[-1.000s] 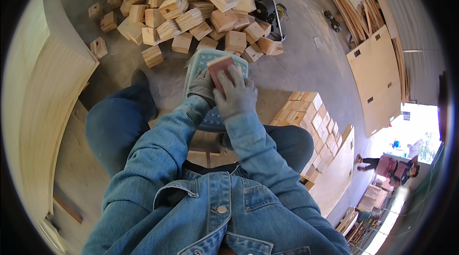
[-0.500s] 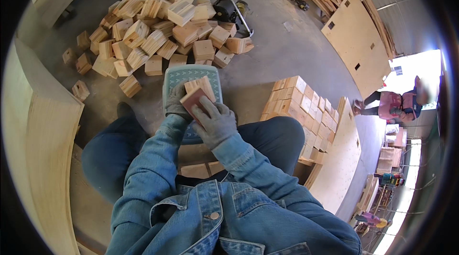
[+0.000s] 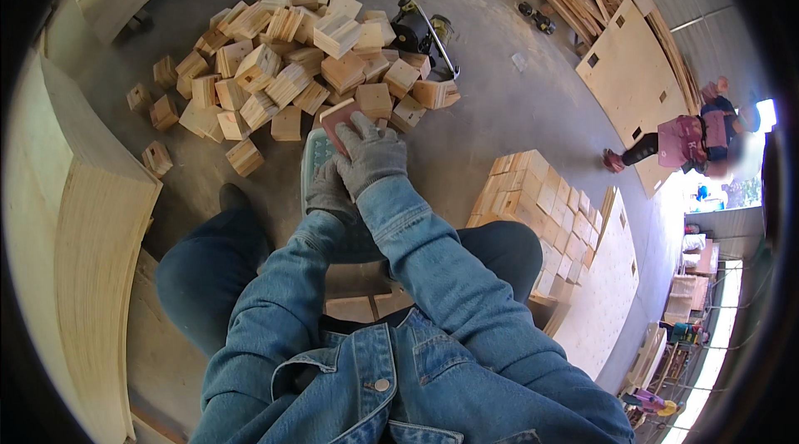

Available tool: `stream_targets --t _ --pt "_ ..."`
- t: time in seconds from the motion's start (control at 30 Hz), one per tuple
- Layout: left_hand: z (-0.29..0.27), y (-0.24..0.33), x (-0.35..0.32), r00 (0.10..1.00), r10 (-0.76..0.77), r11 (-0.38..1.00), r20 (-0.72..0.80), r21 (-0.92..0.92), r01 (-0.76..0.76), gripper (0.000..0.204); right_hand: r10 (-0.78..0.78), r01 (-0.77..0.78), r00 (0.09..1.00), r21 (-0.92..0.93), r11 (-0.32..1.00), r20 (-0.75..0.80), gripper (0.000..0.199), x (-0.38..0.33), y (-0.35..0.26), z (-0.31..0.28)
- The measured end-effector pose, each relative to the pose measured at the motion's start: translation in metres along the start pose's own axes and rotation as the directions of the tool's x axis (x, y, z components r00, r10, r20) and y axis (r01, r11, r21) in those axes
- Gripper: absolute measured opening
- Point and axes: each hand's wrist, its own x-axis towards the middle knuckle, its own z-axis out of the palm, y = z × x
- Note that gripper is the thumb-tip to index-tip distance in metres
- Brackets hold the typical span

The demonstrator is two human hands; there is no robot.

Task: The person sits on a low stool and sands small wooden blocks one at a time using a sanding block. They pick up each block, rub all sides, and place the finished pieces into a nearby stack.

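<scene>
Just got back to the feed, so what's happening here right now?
A seated person in a denim jacket works over a grey-green sanding pad. The gloved right hand presses a small wooden block onto it, while the gloved left hand grips the pad's edge. A loose pile of blocks lies ahead on the floor; a neat stack of blocks stands to the right.

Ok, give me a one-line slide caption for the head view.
Seated person's gloved right hand presses a wooden block against a grey-green pad held by the left hand, a heap of blocks ahead.
</scene>
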Motion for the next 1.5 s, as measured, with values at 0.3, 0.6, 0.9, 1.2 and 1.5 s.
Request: stream_targets --t 0.3,0.6,0.9,1.2,1.5 --pt "0.031 -0.045 0.008 0.995 0.080 0.895 -0.053 -0.436 -0.095 0.086 -0.120 0.123 0.991 0.041 0.992 -0.062 0.060 -0.115 0.014 -0.006" --pt "0.014 -0.028 -0.006 0.987 0.119 0.992 -0.109 -0.031 -0.123 0.098 -0.113 0.118 0.988 0.043 0.992 -0.104 0.058 -0.082 0.018 -0.008" --pt "0.006 -0.016 -0.005 0.971 0.160 0.977 -0.180 0.170 -0.130 0.094 0.072 -0.071 0.997 -0.022 0.997 0.019 0.060 -0.006 0.017 -0.009" --pt "-0.006 0.002 -0.013 0.979 0.143 0.990 -0.147 0.043 -0.138 0.096 -0.089 0.095 0.988 0.042 0.995 -0.129 0.060 -0.142 0.040 -0.005" --pt "-0.011 0.006 -0.012 0.997 0.058 0.992 -0.050 0.111 -0.052 0.097 -0.024 0.025 0.994 0.011 1.000 -0.102 0.057 -0.051 0.036 -0.004"
